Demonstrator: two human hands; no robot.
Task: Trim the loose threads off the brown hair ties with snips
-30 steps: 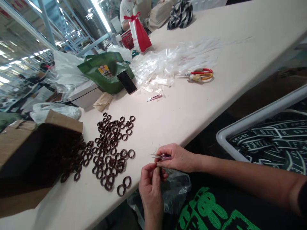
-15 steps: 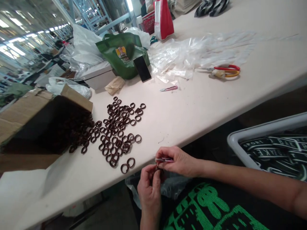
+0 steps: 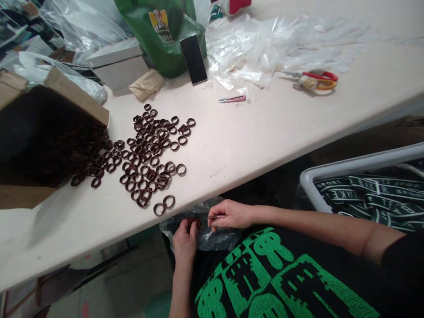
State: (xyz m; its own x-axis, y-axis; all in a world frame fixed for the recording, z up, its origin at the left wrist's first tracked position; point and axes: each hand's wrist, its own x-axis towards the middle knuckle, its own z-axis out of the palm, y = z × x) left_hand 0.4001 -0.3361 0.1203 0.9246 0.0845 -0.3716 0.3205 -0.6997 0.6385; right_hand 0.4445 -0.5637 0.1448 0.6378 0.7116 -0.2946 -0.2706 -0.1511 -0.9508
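Note:
Low over my lap, just off the table's front edge, my left hand (image 3: 185,237) pinches a dark brown ring (image 3: 198,224), partly hidden by the fingers. To its right and apart from it, my right hand (image 3: 230,215) is closed around a small slim tool (image 3: 217,216) that looks like thread snips. A clear plastic bag (image 3: 215,240) lies on the lap beneath both hands. Many similar brown rings (image 3: 145,148) are spread over the table, spilling from a tipped cardboard box (image 3: 76,99) on the left. Two rings (image 3: 164,205) sit near the table edge.
Pink-handled snips (image 3: 233,99) and red-and-yellow scissors (image 3: 314,81) lie on the table (image 3: 251,141). Behind are a phone (image 3: 194,59), a green bag (image 3: 159,39), a white box (image 3: 119,66) and crumpled clear plastic (image 3: 258,48). A white-rimmed bin (image 3: 309,185) holds lettered straps at right.
My hands have moved apart, the left one away to the left with the ring and the right one staying with the tool. The camera view has tilted down.

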